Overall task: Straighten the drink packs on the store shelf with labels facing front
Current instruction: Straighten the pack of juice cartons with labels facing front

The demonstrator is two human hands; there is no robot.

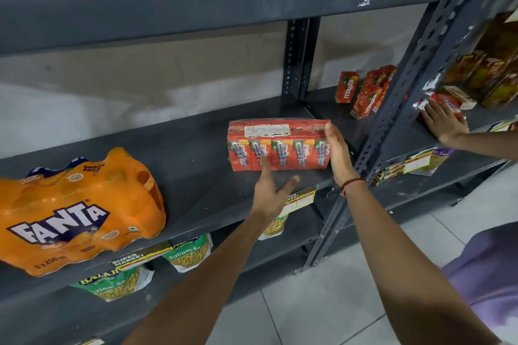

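A shrink-wrapped pack of red-orange juice cartons (277, 144) stands on the grey shelf (190, 154), its long side toward me and a white label on top. My right hand (337, 152) lies flat against the pack's right end. My left hand (270, 190) is open just in front of the pack, its index finger touching the front face. An orange Fanta multipack (78, 216) lies at the shelf's left front, its logo facing me.
Loose Maaza cartons (364, 92) stand in the bay to the right, behind a slotted upright (392, 109). Another person's hand (443, 123) rests on packs further right. Snack bags (190, 252) fill the shelf below. Tiled floor lies lower right.
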